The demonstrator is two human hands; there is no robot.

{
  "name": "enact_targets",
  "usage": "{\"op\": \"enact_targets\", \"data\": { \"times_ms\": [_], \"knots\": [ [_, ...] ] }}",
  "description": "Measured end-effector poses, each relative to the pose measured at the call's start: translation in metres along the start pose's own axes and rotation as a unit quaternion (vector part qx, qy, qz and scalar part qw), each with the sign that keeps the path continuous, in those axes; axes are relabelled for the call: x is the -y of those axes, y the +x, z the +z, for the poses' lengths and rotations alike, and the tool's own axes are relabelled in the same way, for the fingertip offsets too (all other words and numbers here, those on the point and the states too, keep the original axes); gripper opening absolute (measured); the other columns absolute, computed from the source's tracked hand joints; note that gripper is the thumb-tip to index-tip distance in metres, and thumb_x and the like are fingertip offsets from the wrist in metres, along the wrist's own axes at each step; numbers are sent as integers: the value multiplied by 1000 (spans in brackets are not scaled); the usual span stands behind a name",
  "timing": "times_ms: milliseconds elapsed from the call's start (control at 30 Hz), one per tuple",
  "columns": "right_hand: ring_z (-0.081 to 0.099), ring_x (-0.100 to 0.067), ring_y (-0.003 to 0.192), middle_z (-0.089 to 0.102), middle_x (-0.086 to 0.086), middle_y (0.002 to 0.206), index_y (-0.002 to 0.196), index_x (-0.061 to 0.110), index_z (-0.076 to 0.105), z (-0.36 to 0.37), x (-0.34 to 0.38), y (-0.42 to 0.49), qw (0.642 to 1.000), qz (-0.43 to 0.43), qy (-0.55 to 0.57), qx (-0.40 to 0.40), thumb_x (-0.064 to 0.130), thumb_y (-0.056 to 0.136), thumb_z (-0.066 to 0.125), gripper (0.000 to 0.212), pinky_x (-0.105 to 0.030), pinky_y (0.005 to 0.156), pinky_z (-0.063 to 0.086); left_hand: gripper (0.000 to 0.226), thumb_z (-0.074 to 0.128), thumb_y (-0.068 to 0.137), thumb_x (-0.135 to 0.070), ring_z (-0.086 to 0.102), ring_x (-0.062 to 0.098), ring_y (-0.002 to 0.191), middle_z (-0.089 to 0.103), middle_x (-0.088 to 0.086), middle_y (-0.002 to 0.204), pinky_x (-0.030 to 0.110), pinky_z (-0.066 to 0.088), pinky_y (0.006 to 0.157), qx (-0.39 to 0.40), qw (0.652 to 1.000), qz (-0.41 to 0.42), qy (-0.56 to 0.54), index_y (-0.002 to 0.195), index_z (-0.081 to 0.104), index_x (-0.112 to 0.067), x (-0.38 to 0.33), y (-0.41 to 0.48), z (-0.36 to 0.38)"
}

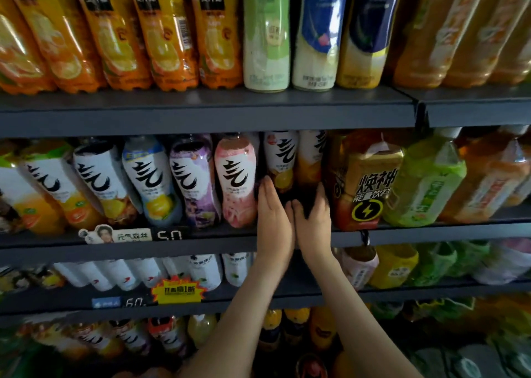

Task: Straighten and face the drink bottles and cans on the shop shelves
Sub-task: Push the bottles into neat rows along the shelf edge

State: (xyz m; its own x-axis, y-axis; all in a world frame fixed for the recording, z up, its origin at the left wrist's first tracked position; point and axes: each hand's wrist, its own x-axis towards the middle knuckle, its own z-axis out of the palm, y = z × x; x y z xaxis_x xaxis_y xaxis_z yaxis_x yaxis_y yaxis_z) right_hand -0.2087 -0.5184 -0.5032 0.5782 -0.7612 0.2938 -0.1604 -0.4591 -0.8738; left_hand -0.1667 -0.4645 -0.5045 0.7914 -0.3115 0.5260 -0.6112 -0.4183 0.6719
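Right, both hands are up at the second shelf [218, 241], side by side with the thumbs nearly touching. The left hand [273, 219] has its fingers straight, laid flat against the left side of the white bottle [280, 156], which carries a big black brush-stroke 气 and a yellow fruit picture. That hand sits in the gap between it and the pink bottle [237, 182], which bears the same 气. The right hand [311, 225] wraps the dark bottle [310, 173] next door, thumb on its left and fingers up its right side, hard against the energy drink [365, 182]. That gold label reads 焕神 能量饮料 over a yellow lightning bolt in a black ring.

Further left along this row I see more 气 bottles, purple [191, 176] and blue [150, 176], all leaning left in my wide lens. Below them the shelf strip [133, 236] reads 元气森林, beside a price tag [169, 235] showing 5.0.

On the shelf above, the orange juice [214, 33] labels read 美汁源. One shelf down, a yellow starburst tag [179, 291] is too blurred for me to read, and the small tag [135, 302] beside it looks like 6.0.
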Motion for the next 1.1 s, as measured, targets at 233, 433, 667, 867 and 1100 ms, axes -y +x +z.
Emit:
{"op": "enact_targets", "data": {
  "times_ms": [233,433,667,867,1100],
  "knots": [
    [29,-21,139,33,-11,150,147,8,26,5,-26,3,999,-30,36,-24,20,97,51,58,-16,104,19,71,58,91,-14,34,30,136,35,23,146,24,22,110,-21,997,-47,-49,147,17,2,8,25,28],
    [37,-23,135,40,-11,145,145,10,32,0,-35,-5,998,-31,47,-22,18,97,51,53,-25,107,29,74,64,88,-25,44,39,125,44,28,135,43,36,104,-10,996,-93,-5,142,26,8,11,40,42],
    [32,-22,138,36,-12,149,146,7,30,-6,-31,17,999,6,43,5,10,100,40,47,-14,102,19,64,69,78,-31,50,39,111,53,25,119,40,37,93,2,988,-136,68,121,44,9,-8,48,37],
    [32,-22,138,36,-10,149,148,11,28,-9,-19,19,994,49,96,33,14,102,37,47,-25,109,25,58,72,76,-31,57,35,105,58,20,110,38,45,85,7,991,-125,44,116,48,4,-14,22,21],
    [34,-23,137,38,-12,148,148,11,28,-9,-9,27,992,56,100,47,18,101,41,49,-19,101,24,57,71,80,-35,57,34,107,60,18,113,34,44,83,75,990,-116,13,118,48,0,-10,21,-3]
  ]
}}
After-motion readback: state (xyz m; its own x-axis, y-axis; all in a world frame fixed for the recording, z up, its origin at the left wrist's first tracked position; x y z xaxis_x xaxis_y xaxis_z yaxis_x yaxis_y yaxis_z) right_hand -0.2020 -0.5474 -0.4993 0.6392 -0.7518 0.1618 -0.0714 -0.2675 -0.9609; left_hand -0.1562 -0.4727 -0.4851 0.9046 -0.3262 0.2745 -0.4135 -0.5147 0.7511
